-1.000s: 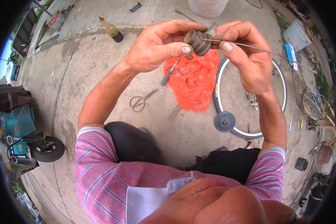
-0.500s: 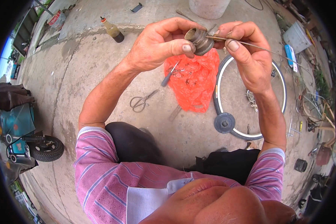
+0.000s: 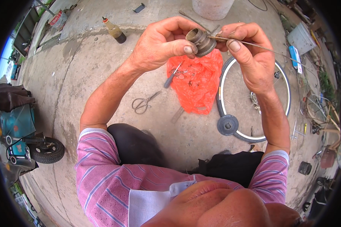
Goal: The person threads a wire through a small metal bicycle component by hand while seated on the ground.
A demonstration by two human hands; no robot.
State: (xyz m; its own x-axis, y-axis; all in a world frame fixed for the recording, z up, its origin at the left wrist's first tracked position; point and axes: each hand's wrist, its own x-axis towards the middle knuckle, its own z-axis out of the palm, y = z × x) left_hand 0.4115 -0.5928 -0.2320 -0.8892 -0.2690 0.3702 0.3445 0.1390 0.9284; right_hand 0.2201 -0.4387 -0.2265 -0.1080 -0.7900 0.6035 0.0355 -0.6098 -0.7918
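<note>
My left hand (image 3: 157, 49) grips a grimy metal ringed cylindrical part (image 3: 201, 41) between thumb and fingers, its hollow end tilted up and leftward. My right hand (image 3: 250, 56) pinches a long thin metal rod (image 3: 267, 48) whose end lies against the side of the metal part; the exact contact is too small to tell. Beneath them a red plastic bag (image 3: 195, 90) with small bits on it lies on the concrete, with a screwdriver (image 3: 169, 78), scissors (image 3: 141, 106), a bicycle wheel (image 3: 236, 133) and a dark round disc (image 3: 227, 125) nearby.
An oil bottle (image 3: 114, 31) stands back left, a grey bucket (image 3: 211, 6) at the back. A scooter or cart (image 3: 19, 128) is at the left. On the right are a white bucket (image 3: 300, 36), a blue-and-white box (image 3: 294, 57) and scattered metal clutter (image 3: 324, 113).
Both hands and the metal part have shifted very slightly upward and to the left, the part's hollow end tilting a little more upward. The grips look the same.
</note>
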